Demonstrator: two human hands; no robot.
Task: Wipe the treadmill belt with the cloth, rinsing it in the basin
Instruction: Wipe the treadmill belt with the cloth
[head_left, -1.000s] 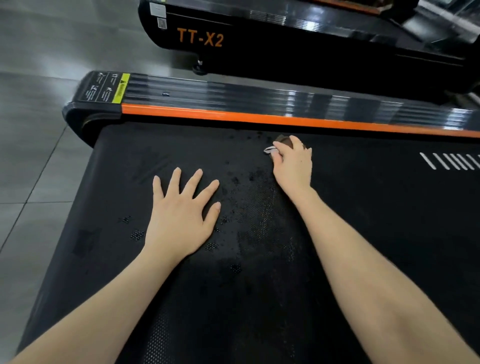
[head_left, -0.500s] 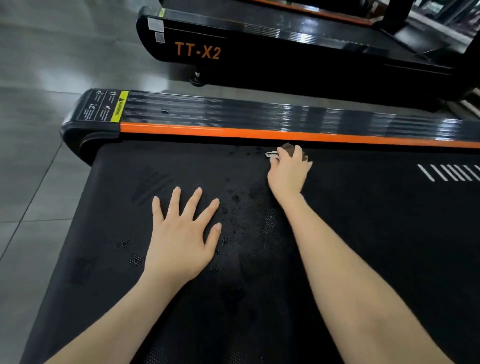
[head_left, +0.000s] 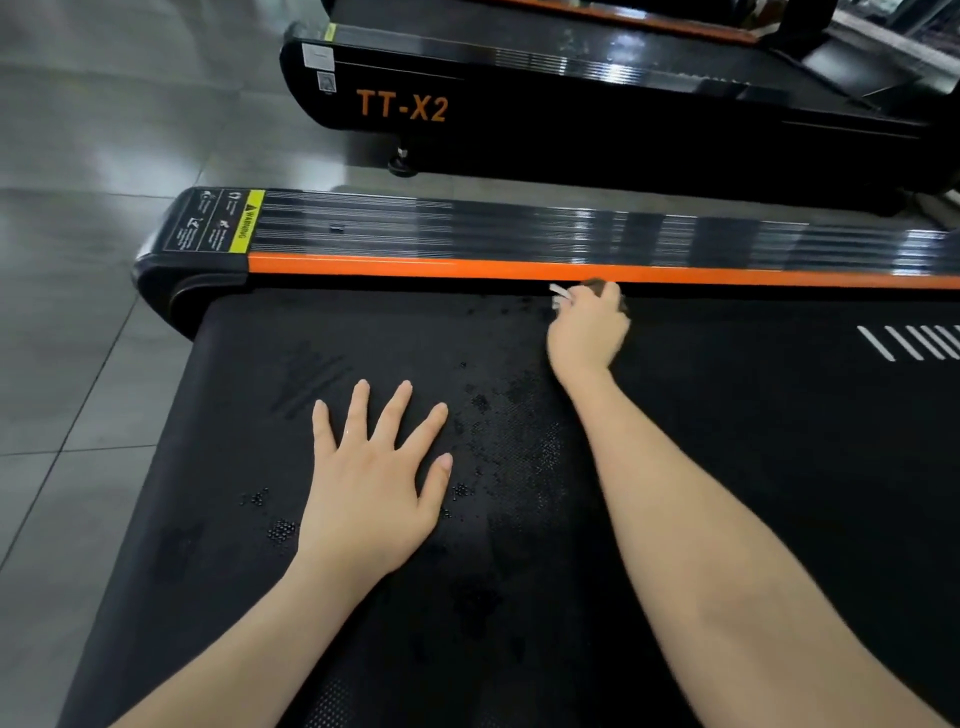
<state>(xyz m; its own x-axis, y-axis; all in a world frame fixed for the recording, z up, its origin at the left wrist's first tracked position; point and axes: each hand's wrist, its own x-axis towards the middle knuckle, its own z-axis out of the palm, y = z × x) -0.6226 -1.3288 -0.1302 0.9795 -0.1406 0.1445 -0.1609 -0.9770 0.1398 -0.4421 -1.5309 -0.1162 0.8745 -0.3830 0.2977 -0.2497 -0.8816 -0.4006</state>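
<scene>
1 head-worn camera looks forward and down, close over the belt (head_left: 779, 441).

Showed L hand (head_left: 369, 488) bare: slim fingers, short rounded nails, tiny wet glint on back nr knuckles. Showed R hand (head_left: 587, 332) bare too, but motion-blurred, nails unreadable. Had L forearm (head_left: 234, 660) uncovered to bottom edge of view, smooth; R forearm (head_left: 701, 545) likewise, larger in frame, w/ faint lengthwise crease.

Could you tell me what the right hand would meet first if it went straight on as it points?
Most likely the orange edge strip of the side rail; the right hand, gripping the cloth, lies just short of it.
</scene>
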